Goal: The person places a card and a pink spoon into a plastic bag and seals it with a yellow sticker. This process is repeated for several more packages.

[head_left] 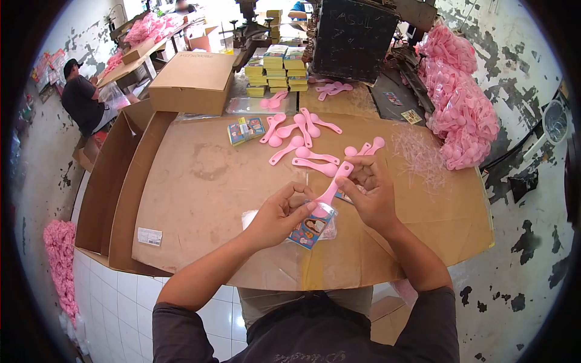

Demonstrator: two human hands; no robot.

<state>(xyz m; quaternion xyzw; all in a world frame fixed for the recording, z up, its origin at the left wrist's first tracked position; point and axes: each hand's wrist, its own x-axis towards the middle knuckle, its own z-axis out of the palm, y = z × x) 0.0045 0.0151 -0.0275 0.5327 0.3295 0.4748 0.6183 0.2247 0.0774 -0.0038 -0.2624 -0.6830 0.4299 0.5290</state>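
My right hand pinches a pink plastic spoon near the end of its handle, bowl pointing down toward me. Between the thumb and fingers of my left hand is a clear plastic bag with a colourful printed card in it. The spoon's bowl overlaps the bag's top edge, right at my left thumb. Under my hands lies a stack of clear bags, partly covered. Just beyond, several loose pink spoons are scattered on the cardboard-covered table.
A banded card bundle lies beyond the left hand. Farther back stand a closed carton, yellow-edged card stacks and a black machine. Bagged pink spoons and clear plastic strips lie right. Another person sits far left.
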